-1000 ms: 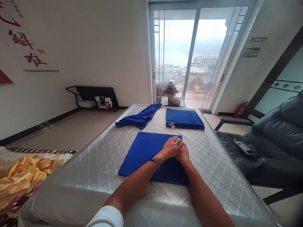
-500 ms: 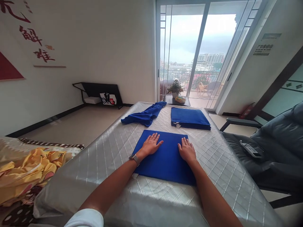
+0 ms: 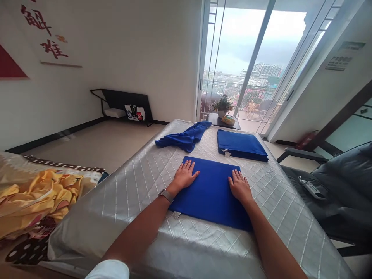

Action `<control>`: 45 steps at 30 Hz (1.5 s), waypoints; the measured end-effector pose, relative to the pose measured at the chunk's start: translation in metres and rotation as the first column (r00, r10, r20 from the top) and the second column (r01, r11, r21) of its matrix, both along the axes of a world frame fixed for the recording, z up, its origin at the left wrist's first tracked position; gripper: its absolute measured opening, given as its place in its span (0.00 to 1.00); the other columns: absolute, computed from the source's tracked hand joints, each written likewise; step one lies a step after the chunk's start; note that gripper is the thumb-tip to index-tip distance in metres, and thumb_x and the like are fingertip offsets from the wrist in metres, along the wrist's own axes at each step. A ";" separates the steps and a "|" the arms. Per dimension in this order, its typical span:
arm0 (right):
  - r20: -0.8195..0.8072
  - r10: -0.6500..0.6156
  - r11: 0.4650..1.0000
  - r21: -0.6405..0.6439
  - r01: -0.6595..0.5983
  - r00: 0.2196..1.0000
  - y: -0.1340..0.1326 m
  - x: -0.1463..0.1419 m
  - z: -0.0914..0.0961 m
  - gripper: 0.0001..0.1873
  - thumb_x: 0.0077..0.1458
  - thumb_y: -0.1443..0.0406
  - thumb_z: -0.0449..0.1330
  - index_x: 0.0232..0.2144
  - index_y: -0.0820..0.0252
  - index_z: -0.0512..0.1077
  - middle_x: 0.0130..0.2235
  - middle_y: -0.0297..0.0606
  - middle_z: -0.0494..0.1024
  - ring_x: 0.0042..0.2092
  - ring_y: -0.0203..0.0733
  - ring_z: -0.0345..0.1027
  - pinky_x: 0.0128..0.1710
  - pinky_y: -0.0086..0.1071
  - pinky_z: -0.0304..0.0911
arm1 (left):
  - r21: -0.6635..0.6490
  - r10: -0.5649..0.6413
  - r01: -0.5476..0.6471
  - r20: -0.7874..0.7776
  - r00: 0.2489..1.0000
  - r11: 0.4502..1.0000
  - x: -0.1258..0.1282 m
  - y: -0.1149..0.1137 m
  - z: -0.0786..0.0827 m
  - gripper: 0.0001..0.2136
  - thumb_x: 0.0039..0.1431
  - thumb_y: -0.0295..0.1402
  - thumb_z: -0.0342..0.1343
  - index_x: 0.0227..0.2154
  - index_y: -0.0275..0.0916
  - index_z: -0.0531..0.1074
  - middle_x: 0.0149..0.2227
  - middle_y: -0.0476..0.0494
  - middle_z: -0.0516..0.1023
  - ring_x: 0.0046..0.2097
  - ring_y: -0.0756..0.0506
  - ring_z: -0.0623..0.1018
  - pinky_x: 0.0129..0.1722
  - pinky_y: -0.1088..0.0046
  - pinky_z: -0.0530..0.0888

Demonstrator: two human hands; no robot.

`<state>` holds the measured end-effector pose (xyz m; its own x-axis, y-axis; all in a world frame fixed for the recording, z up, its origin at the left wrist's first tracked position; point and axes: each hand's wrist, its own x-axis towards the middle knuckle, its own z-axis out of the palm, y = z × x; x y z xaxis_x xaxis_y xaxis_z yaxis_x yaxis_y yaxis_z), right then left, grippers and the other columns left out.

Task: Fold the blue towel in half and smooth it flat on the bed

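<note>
A folded blue towel (image 3: 212,192) lies flat on the silver quilted mattress (image 3: 139,209) in front of me. My left hand (image 3: 183,176) rests palm down on the towel's left edge, fingers stretched out, a watch on that wrist. On the towel's right part lies my right hand (image 3: 240,186), also flat with fingers spread. Neither hand holds anything. Farther back, a second folded blue towel (image 3: 241,144) lies at the right and a crumpled blue towel (image 3: 186,137) at the left.
A dark recliner (image 3: 337,186) with a remote (image 3: 314,188) on its seat stands right of the mattress. A yellow patterned blanket (image 3: 35,193) lies at the left. Behind the mattress are a small table with a potted plant (image 3: 222,106) and a glass balcony door (image 3: 250,62).
My hands were together at the towel's right side, then slid apart across it. Now they lie spread at its left and right. The view has shifted slightly.
</note>
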<state>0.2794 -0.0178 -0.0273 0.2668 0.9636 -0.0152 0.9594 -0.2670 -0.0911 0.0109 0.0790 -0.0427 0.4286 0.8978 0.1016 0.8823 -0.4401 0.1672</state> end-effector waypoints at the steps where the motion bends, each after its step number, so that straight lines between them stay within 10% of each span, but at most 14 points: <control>1: 0.013 0.000 1.000 -0.002 0.001 1.000 -0.001 -0.001 0.000 0.35 0.69 0.55 0.34 0.71 0.67 0.48 0.72 0.38 0.46 0.72 0.45 0.37 0.70 0.43 0.35 | 0.001 -0.001 0.001 0.001 1.000 1.000 0.000 0.000 0.000 0.35 0.70 0.53 0.33 0.70 0.33 0.52 0.71 0.37 0.50 0.72 0.38 0.50 0.70 0.57 0.46; 24: -0.128 0.011 0.998 -0.053 -0.018 0.992 -0.010 -0.007 0.005 0.36 0.69 0.54 0.33 0.72 0.69 0.43 0.73 0.39 0.40 0.73 0.45 0.30 0.70 0.44 0.29 | -0.109 0.050 -0.064 -0.127 0.991 0.992 0.005 0.002 0.011 0.40 0.69 0.56 0.28 0.71 0.27 0.44 0.72 0.32 0.41 0.72 0.38 0.44 0.70 0.56 0.44; 37: -0.085 0.062 0.993 -0.099 -0.070 0.994 -0.014 -0.005 0.008 0.35 0.67 0.62 0.39 0.72 0.65 0.40 0.74 0.38 0.37 0.73 0.46 0.27 0.70 0.44 0.30 | 0.053 -0.440 0.438 0.044 0.897 0.897 0.152 -0.057 0.009 0.33 0.73 0.50 0.24 0.69 0.33 0.52 0.71 0.37 0.52 0.72 0.43 0.49 0.70 0.59 0.49; 45: -0.117 0.021 0.998 -0.051 -0.027 0.993 -0.009 -0.006 0.002 0.35 0.68 0.57 0.33 0.72 0.68 0.42 0.73 0.39 0.40 0.73 0.44 0.31 0.70 0.45 0.30 | 0.003 -0.252 0.252 -0.008 0.968 0.968 0.064 -0.032 0.001 0.37 0.70 0.56 0.26 0.69 0.32 0.52 0.71 0.36 0.50 0.72 0.41 0.49 0.70 0.58 0.47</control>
<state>0.2734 -0.0273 -0.0249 0.2369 0.9668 -0.0957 0.9494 -0.2513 -0.1886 0.0747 0.0475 -0.0414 0.6413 0.7606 0.1015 0.7443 -0.6487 0.1589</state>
